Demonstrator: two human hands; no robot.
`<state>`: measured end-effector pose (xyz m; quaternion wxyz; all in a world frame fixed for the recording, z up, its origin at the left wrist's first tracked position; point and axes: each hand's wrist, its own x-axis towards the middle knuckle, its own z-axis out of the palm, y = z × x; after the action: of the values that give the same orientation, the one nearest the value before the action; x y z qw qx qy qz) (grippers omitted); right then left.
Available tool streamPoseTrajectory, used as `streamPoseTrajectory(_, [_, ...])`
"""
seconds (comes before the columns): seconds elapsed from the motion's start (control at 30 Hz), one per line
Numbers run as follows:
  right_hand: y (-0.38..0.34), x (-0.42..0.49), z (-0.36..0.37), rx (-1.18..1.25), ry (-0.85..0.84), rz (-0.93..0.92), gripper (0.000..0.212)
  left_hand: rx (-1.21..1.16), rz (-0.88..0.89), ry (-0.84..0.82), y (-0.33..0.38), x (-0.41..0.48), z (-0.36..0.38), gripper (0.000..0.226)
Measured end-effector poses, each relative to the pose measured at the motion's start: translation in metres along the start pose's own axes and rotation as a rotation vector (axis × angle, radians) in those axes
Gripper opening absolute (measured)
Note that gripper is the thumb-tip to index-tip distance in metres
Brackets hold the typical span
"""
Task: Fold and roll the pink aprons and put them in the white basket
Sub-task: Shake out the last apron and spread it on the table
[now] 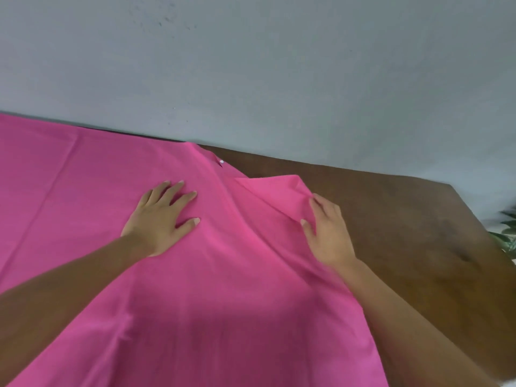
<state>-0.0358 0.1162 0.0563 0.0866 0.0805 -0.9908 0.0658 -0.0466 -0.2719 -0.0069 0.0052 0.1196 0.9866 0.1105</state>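
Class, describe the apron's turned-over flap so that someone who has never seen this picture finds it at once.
A brown wooden table runs along a grey wall, and a pink apron covers its left part. At the apron's right edge, the right hand pinches the flap. It alone lies doubled over, a lighter pink wedge; the cloth under the flat left hand lies smooth.

The person's left hand (160, 219) and right hand (328, 230) are bare, with slim fingers and pale-tipped nails; both forearms (69, 289) are uncovered to the frame's edge.

Pink apron (217, 275), brown table (405, 219)
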Motion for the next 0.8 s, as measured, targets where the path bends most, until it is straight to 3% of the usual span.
streamPoseTrajectory(0.2, [0.043,0.054,0.018,-0.12,-0.133,0.153,0.06,0.012,-0.018,0.015,0.001,0.0,0.0,0.079])
streamPoseTrajectory(0.3, [0.037,0.061,0.031,-0.13,-0.121,0.266,0.064,0.021,-0.024,0.018,0.002,-0.002,0.001,0.077])
streamPoseTrajectory(0.47, [0.01,0.073,0.055,0.071,-0.204,0.24,0.066,0.034,-0.033,0.015,0.001,-0.001,0.001,0.075])
streamPoseTrajectory(0.8, [0.045,0.121,0.074,-0.01,-0.273,0.204,0.072,0.034,-0.037,-0.003,0.0,0.005,0.001,0.073])
